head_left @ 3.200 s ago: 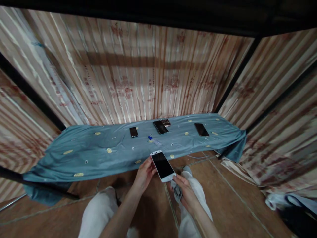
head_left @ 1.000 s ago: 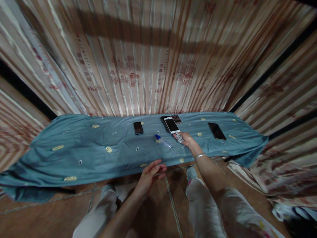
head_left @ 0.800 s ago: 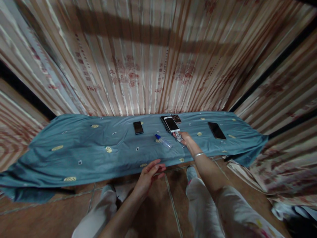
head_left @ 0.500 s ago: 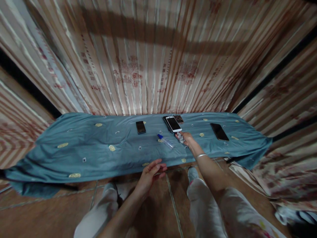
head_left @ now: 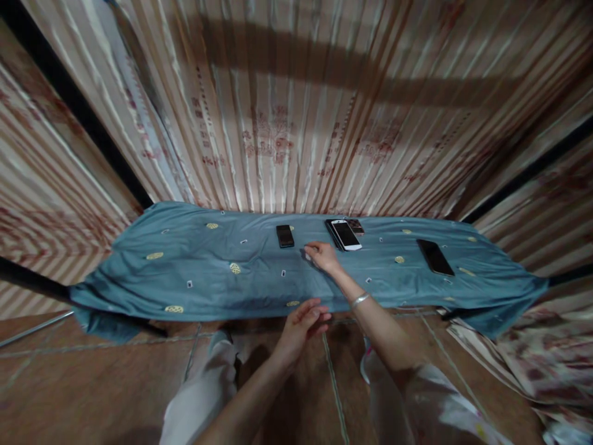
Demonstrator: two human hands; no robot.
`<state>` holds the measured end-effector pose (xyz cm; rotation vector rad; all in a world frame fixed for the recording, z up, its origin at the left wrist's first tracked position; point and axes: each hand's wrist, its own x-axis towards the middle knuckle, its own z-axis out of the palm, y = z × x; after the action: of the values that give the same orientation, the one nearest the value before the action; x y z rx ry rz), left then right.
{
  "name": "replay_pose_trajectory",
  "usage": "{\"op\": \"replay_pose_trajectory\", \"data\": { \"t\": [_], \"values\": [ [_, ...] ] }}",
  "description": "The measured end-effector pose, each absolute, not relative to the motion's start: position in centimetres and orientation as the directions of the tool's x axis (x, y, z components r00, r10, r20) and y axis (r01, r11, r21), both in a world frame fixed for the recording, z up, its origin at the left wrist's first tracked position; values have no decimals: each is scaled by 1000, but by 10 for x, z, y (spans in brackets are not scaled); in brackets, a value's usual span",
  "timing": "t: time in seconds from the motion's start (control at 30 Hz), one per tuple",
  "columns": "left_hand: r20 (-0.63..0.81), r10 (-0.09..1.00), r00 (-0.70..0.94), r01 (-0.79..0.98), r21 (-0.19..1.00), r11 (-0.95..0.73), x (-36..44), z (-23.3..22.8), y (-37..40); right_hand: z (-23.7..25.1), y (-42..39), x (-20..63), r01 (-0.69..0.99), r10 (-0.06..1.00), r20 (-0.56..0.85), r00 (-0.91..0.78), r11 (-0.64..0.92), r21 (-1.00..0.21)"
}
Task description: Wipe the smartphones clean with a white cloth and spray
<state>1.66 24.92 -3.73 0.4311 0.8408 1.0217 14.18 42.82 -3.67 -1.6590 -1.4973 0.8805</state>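
My right hand [head_left: 323, 256] is over the middle of the cloth-covered table, fingers curled and pinched together. A small pale bit shows at its fingertips, but I cannot make out what it holds. The blue-capped clear bottle is out of sight, where this hand covers the cloth. My left hand [head_left: 303, 324] hovers at the table's front edge, fingers loosely apart and holding nothing. A small black phone [head_left: 285, 236] lies beyond the right hand, to its left. A white phone [head_left: 346, 235] rests partly on a dark flat item [head_left: 330, 230], behind the right hand and to its right.
The blue-green patterned cloth [head_left: 208, 296] covers a long narrow table. A dark patterned flat item [head_left: 356, 227] lies behind the white phone. Farther right lies a larger black phone or tablet [head_left: 435, 257]. Striped curtains [head_left: 278, 123] hang behind, with black poles [head_left: 106, 148] at the sides.
My right hand has moved left from beside the white phone to where the bottle lay. The crumpled grey-and-white cloth it held no longer shows clearly. The view has swung left.
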Motion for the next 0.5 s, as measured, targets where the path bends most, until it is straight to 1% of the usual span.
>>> {"op": "replay_pose_trajectory", "data": {
  "t": [0.13, 0.27, 0.4, 0.5],
  "values": [
    [-380, 903, 199, -608, 675, 418, 5, -35, 253, -35, 449, 101, 716, 997, -6, 75, -58, -696],
    [-351, 924, 151, -632, 685, 364, -7, -33, 259, -32, 470, 70, 826, 998, -16, 64, -62, -561],
    [-346, 928, 139, -629, 693, 352, -16, -33, 261, -35, 483, 52, 868, 998, -43, 56, -70, -491],
    [-349, 927, 139, -633, 688, 355, -21, -33, 261, -37, 487, 47, 867, 996, -68, 50, -77, -492]
  ]
}}
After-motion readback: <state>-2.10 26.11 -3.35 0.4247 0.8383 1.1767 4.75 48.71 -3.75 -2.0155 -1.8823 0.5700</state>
